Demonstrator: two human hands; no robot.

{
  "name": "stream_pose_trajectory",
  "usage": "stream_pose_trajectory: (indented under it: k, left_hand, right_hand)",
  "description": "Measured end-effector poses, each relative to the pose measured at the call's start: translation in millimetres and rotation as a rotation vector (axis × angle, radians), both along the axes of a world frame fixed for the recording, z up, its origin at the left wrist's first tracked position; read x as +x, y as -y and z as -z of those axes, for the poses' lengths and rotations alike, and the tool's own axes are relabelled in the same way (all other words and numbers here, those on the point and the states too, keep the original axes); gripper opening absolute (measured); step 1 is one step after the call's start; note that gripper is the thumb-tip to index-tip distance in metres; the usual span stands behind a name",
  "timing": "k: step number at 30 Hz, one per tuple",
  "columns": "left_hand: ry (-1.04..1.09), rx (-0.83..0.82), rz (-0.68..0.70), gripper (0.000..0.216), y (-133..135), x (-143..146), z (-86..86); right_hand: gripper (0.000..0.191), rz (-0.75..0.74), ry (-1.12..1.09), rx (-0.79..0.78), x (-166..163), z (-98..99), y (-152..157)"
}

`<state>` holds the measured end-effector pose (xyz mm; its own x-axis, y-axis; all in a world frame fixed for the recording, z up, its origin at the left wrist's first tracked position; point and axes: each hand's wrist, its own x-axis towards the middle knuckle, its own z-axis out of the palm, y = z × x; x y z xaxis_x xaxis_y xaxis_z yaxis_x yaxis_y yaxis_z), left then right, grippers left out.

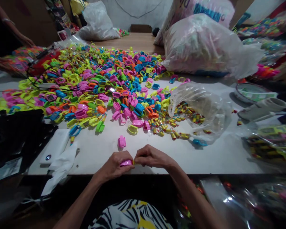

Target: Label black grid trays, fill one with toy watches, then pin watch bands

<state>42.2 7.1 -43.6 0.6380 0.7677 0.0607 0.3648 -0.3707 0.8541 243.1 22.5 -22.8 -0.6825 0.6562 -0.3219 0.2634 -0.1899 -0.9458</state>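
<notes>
Pinching, right hand [150,156]: fingertips narrowed onto a yellow bit [133,162] at the right end of the pink piece; whether the two are joined I cannot tell.
Left hand [115,163]: curled round the pink piece [126,163], thumb and fingers drawn in on it.
Pink piece: in the left hand's grip, over the near edge of the worktop [98,149], in front of the person's body.
Work in hand: partway, I judge, as both hands are busy on this one piece.
Looks done: a blue piece [75,130] near the white box [56,144] has a yellow roll at its lower end; few others can be made out that way.
Looks left: most of it, judging by the wide heap of coloured pieces [138,109] and the yellow rolls [173,135] lying in and around a clear bag [211,98].
Loose pink piece [121,142]: just beyond the left hand, touched by neither.
Forearms: both enter from below and slant inward, the hands nearly meeting, knuckles uppermost, right wrist slightly bent.
</notes>
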Motion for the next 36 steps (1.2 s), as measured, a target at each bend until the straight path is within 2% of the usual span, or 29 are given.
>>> stream_pose_trajectory:
  k: [2, 4, 6, 8, 9, 10, 12, 14, 16, 18, 20, 23, 25, 26, 28, 30, 36]
  left_hand:
    - [-0.023, -0.005, -0.022, 0.013, -4.2, -11.8, 0.6]
    - [-0.081, 0.090, -0.205, 0.015, -14.0, -28.6, 1.2]
    - [-0.194, 0.277, -0.466, 0.021, -26.6, -45.4, 1.5]
    - [-0.337, 0.463, -0.607, 0.035, -37.7, -55.5, 2.3]
    - [-0.399, 0.527, -0.577, 0.042, -42.1, -56.6, 3.3]
    - [-0.446, 0.564, -0.486, 0.046, -45.6, -55.0, 4.9]
    - [-0.475, 0.585, -0.229, 0.042, -51.3, -45.4, 9.9]
    - [-0.455, 0.555, -0.028, 0.029, -57.2, -32.6, 16.6]
    - [-0.430, 0.493, 0.020, 0.011, -63.4, -21.9, 23.2]
    - [-0.357, 0.409, -0.049, 0.009, -67.3, -15.0, 28.1]
    - [-0.203, 0.312, -0.164, 0.015, -66.1, -9.9, 30.6]
    - [0.016, 0.104, -0.304, 0.017, -55.4, 0.0, 30.3]
    - [0.069, -0.030, -0.338, 0.019, -46.5, 8.5, 27.9]
    - [0.085, -0.073, -0.343, 0.019, -42.6, 12.4, 26.3]
    - [0.114, -0.104, -0.350, 0.019, -37.0, 18.3, 22.8]
    - [0.129, -0.092, -0.366, 0.019, -34.1, 20.4, 19.8]
    - [0.063, 0.016, -0.365, 0.018, -31.1, 16.0, 16.3]
  right_hand:
    - [0.031, 0.036, -0.060, -0.059, -4.9, 6.2, -0.8]
    - [0.035, 0.259, -0.098, -0.042, -4.4, 14.2, -3.5]
    - [0.038, 0.568, -0.021, 0.082, 6.1, 22.0, -8.3]
    - [0.034, 0.772, 0.236, 0.295, 25.3, 27.9, -14.4]
    - [0.029, 0.804, 0.412, 0.417, 35.8, 29.7, -17.6]
    - [0.024, 0.792, 0.592, 0.528, 45.4, 30.9, -20.9]
    - [0.019, 0.685, 0.893, 0.672, 58.6, 32.2, -27.8]
    - [0.020, 0.565, 1.072, 0.700, 62.4, 33.5, -34.9]
    - [0.019, 0.502, 1.138, 0.691, 60.2, 35.1, -41.2]
    - [0.016, 0.540, 1.085, 0.686, 56.0, 35.8, -44.4]
    - [0.012, 0.686, 0.861, 0.626, 50.7, 33.9, -42.5]
    - [0.014, 0.868, 0.258, 0.305, 35.2, 26.2, -30.1]
    - [0.021, 0.852, -0.075, 0.070, 18.9, 19.4, -19.7]
    - [0.023, 0.829, -0.166, 0.008, 10.1, 16.3, -15.1]
    - [0.023, 0.814, -0.217, -0.002, -5.3, 11.4, -8.9]
    - [0.021, 0.828, -0.188, 0.054, -14.8, 9.0, -6.5]
    - [0.019, 0.805, -0.184, 0.088, -15.9, 12.6, -6.2]
